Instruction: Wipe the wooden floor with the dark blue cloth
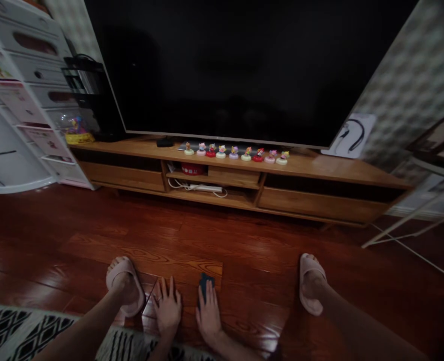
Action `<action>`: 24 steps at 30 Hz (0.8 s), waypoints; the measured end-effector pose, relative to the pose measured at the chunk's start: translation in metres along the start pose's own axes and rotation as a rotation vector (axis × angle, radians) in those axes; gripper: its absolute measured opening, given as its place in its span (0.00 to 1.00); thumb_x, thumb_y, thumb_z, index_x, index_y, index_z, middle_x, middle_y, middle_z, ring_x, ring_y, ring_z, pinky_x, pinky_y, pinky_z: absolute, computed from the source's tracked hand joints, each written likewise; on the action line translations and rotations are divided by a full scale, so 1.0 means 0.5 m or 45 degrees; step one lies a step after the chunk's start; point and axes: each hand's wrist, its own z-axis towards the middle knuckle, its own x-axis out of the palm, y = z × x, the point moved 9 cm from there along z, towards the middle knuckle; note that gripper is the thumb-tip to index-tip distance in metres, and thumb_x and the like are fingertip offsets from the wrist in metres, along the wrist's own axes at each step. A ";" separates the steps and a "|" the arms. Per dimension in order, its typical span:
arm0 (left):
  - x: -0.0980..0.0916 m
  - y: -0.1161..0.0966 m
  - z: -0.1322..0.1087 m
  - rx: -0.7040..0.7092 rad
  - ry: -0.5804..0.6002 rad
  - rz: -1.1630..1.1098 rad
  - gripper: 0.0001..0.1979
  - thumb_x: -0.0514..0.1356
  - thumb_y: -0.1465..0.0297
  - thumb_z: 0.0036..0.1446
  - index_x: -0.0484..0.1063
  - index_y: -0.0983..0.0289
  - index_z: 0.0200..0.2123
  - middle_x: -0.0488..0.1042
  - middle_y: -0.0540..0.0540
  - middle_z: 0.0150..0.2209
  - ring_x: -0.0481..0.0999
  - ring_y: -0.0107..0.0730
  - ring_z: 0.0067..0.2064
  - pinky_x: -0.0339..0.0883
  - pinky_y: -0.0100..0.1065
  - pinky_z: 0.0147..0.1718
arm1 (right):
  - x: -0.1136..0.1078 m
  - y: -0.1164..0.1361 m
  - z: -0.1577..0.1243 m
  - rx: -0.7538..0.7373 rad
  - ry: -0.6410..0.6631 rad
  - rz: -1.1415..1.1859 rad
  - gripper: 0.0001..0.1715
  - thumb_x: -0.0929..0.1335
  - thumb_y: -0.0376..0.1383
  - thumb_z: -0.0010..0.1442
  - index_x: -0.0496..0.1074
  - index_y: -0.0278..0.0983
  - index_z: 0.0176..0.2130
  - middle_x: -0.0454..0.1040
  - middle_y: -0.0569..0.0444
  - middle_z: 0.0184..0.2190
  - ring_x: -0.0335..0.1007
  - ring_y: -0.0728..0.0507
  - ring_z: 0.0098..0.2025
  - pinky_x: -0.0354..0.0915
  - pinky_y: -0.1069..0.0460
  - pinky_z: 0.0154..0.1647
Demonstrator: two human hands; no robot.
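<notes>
My left hand (168,308) rests palm down on the reddish-brown wooden floor (184,245), its fingers spread and nothing in it. Beside it, my right hand (209,312) holds a small dark blue-green cloth (206,279) pressed against the boards. The fingers of that hand are stretched forward over the cloth, and part of it shows past the fingertips. How much cloth lies beneath the palm is hidden.
My feet, in pink slippers (133,288), stand either side of the hands. A patterned rug (11,331) lies lower left. Ahead stands a low wooden TV cabinet (319,168) with a row of small figurines (234,153) below a large television (225,65). White metal legs (406,218) stand right.
</notes>
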 end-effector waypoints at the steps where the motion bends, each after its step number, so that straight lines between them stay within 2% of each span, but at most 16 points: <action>1: 0.004 0.001 0.000 -0.019 0.009 0.020 0.24 0.62 0.58 0.40 0.72 0.58 0.44 0.68 0.64 0.58 0.54 0.76 0.64 0.51 0.71 0.54 | 0.006 0.021 -0.004 -0.090 0.028 0.018 0.40 0.64 0.45 0.66 0.52 0.41 0.72 0.45 0.47 0.74 0.41 0.33 0.75 0.48 0.36 0.72; 3: 0.009 0.004 -0.002 -0.059 0.029 0.058 0.24 0.62 0.58 0.39 0.72 0.59 0.43 0.69 0.66 0.57 0.54 0.77 0.64 0.50 0.71 0.54 | -0.012 0.026 0.010 -0.247 0.075 0.023 0.38 0.63 0.43 0.67 0.52 0.46 0.72 0.46 0.52 0.74 0.42 0.37 0.75 0.47 0.37 0.73; 5: 0.010 0.001 -0.004 -0.058 0.061 0.070 0.25 0.62 0.58 0.39 0.72 0.60 0.43 0.70 0.67 0.56 0.54 0.78 0.64 0.50 0.72 0.54 | -0.065 -0.030 0.051 -0.266 0.092 -0.024 0.36 0.62 0.40 0.67 0.55 0.48 0.71 0.49 0.54 0.74 0.44 0.40 0.74 0.45 0.38 0.73; 6: 0.008 0.002 -0.005 -0.070 0.071 0.075 0.26 0.62 0.57 0.38 0.72 0.59 0.43 0.70 0.67 0.56 0.54 0.78 0.64 0.50 0.72 0.54 | -0.101 -0.082 0.077 -0.194 0.076 -0.066 0.34 0.61 0.38 0.67 0.57 0.48 0.70 0.51 0.54 0.73 0.44 0.40 0.74 0.44 0.37 0.73; 8: 0.002 0.005 -0.006 -0.097 0.060 0.077 0.25 0.62 0.56 0.38 0.73 0.57 0.43 0.70 0.64 0.57 0.55 0.77 0.64 0.50 0.72 0.54 | -0.178 -0.221 0.119 0.082 0.013 -0.180 0.32 0.58 0.38 0.67 0.61 0.44 0.69 0.55 0.50 0.72 0.46 0.39 0.74 0.45 0.37 0.73; 11: -0.007 0.002 -0.005 -0.074 0.011 0.031 0.25 0.62 0.55 0.38 0.73 0.53 0.43 0.70 0.59 0.58 0.54 0.76 0.65 0.50 0.73 0.54 | -0.274 -0.433 0.112 0.531 -0.105 -0.325 0.33 0.55 0.39 0.67 0.63 0.38 0.68 0.58 0.45 0.71 0.48 0.37 0.73 0.46 0.36 0.71; 13: -0.005 -0.002 -0.004 -0.051 0.000 0.002 0.25 0.62 0.53 0.38 0.73 0.51 0.43 0.69 0.57 0.59 0.53 0.77 0.65 0.49 0.74 0.54 | -0.307 -0.524 0.076 0.704 -0.194 -0.352 0.35 0.54 0.41 0.67 0.63 0.35 0.68 0.59 0.42 0.70 0.49 0.35 0.73 0.47 0.36 0.71; 15: -0.002 -0.002 -0.003 -0.072 0.006 0.006 0.25 0.61 0.52 0.39 0.73 0.51 0.43 0.68 0.56 0.60 0.53 0.78 0.65 0.48 0.75 0.54 | -0.320 -0.555 0.040 0.795 -0.343 -0.332 0.37 0.51 0.42 0.68 0.62 0.32 0.68 0.58 0.39 0.70 0.48 0.34 0.73 0.47 0.34 0.70; 17: -0.001 -0.003 -0.003 -0.091 0.019 0.029 0.24 0.60 0.52 0.39 0.73 0.50 0.43 0.69 0.56 0.59 0.53 0.78 0.65 0.48 0.75 0.54 | -0.313 -0.528 0.018 0.847 -0.508 -0.288 0.38 0.49 0.41 0.68 0.61 0.29 0.68 0.56 0.35 0.70 0.45 0.32 0.73 0.46 0.31 0.70; 19: -0.003 -0.006 -0.003 -0.088 0.030 0.053 0.24 0.60 0.52 0.39 0.72 0.51 0.42 0.69 0.56 0.58 0.54 0.76 0.64 0.48 0.74 0.54 | -0.275 -0.448 0.025 0.806 -0.530 -0.222 0.39 0.49 0.40 0.67 0.60 0.26 0.68 0.52 0.34 0.71 0.42 0.31 0.74 0.44 0.30 0.70; 21: -0.006 -0.007 -0.005 -0.085 0.035 0.075 0.24 0.61 0.52 0.39 0.72 0.51 0.42 0.70 0.57 0.58 0.55 0.76 0.64 0.49 0.73 0.54 | -0.209 -0.328 0.054 0.630 -0.388 -0.153 0.37 0.52 0.40 0.67 0.60 0.27 0.68 0.50 0.37 0.72 0.40 0.31 0.75 0.42 0.31 0.71; 24: -0.004 -0.004 -0.008 -0.094 0.049 0.076 0.27 0.61 0.54 0.37 0.72 0.53 0.44 0.70 0.60 0.57 0.55 0.77 0.63 0.49 0.72 0.54 | -0.094 -0.128 0.072 0.304 -0.156 -0.061 0.34 0.56 0.41 0.68 0.61 0.35 0.69 0.50 0.46 0.73 0.41 0.33 0.75 0.44 0.33 0.72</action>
